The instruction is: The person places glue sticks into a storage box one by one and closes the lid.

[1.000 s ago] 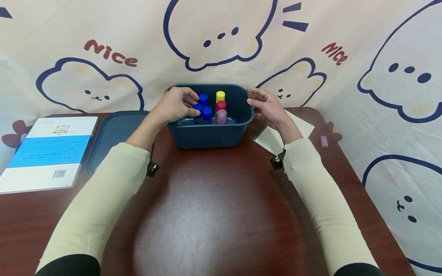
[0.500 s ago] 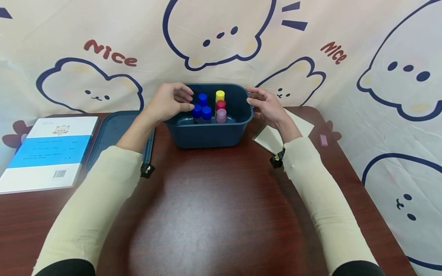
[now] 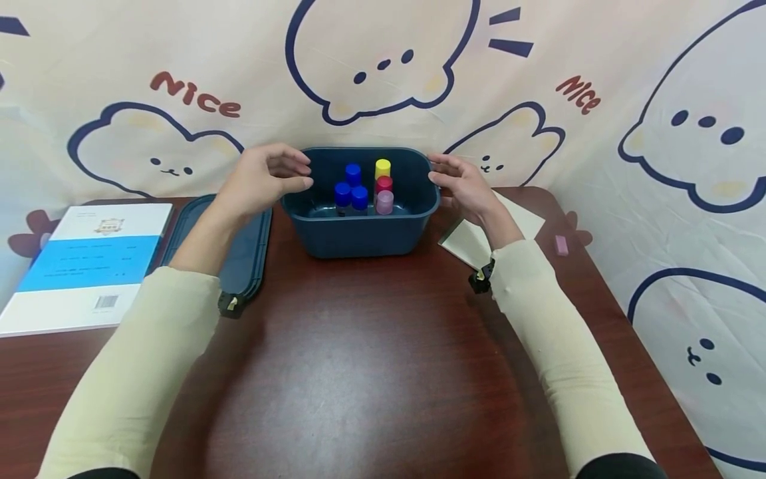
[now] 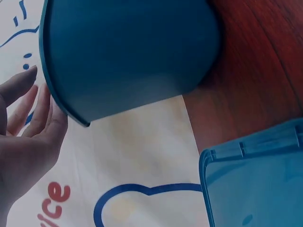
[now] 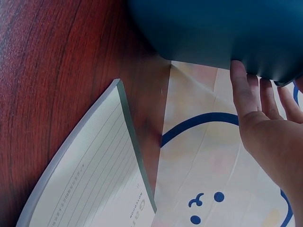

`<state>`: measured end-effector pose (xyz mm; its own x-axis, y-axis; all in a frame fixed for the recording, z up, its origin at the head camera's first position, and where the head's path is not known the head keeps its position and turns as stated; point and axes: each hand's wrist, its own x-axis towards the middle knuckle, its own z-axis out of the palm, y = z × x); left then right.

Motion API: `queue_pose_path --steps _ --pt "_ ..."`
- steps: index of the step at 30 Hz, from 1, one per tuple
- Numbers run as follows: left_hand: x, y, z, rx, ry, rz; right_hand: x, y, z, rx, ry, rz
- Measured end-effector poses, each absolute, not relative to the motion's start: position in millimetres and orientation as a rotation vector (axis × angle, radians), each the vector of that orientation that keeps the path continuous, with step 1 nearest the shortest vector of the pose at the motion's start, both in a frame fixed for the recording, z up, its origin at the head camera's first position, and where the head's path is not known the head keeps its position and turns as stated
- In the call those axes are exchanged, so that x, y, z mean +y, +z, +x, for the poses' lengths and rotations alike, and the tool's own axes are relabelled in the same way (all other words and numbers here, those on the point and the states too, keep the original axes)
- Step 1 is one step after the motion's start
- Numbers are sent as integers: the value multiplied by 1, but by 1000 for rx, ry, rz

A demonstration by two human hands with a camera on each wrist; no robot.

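Note:
A dark blue plastic bin (image 3: 359, 237) stands at the back middle of the table. Inside it several small capped bottles are upright: three with blue caps (image 3: 360, 197), one yellow (image 3: 383, 168), one red (image 3: 383, 183), one pale purple (image 3: 385, 202). My left hand (image 3: 257, 179) is at the bin's left rim, fingers and thumb apart with nothing between them. In the left wrist view that hand (image 4: 35, 132) lies beside the rim; contact is unclear. My right hand (image 3: 467, 189) is at the bin's right end, its fingertips (image 5: 238, 68) touching the outer wall.
Left of the bin lies a matching blue lid (image 3: 242, 256), partly under my left arm. A white and blue book (image 3: 90, 263) is farther left. A notebook (image 3: 469, 243) lies under my right wrist, and a small pink block (image 3: 561, 245) sits near the right edge.
My left hand has let go of a blue-capped bottle inside the bin and moved left to the bin's rim. The right hand has stayed in place.

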<state>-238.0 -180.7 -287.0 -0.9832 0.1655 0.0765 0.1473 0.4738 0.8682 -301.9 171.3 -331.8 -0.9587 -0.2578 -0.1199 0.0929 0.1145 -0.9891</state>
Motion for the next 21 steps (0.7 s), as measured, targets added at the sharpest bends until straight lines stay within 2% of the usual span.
queue_pose_path --steps 21 --pt "-228 -291 -228 2730 1571 137 172 -332 -301 2131 -1921 -165"
